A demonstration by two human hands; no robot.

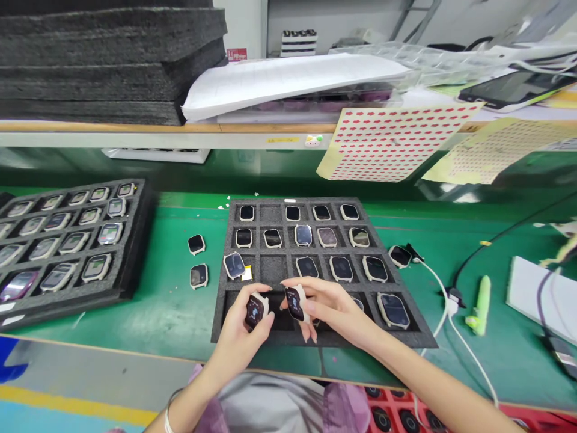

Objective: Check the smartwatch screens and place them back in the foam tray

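Note:
My left hand [238,328] is closed around a smartwatch case [256,309] whose screen is lit with a blue symbol. In my right hand [336,307] a second smartwatch case [296,302] is gripped between fingers and thumb, its screen also lit. Both are held just above the near row of a dark foam tray [273,264]. Most of the tray's compartments hold watch cases with dark screens, and my right hand hides some of the near ones. One watch [234,265] rests tilted over the tray's left edge beside a small yellow-edged white piece [246,273].
Two watches [196,243] [199,276] lie on the green table left of the tray. Another foam tray of watches [128,264] stands further left. At right are a watch [399,257] by a charging cable [435,273], and a green pen-like object [483,304]. Sticker sheets [392,144] hang from the shelf.

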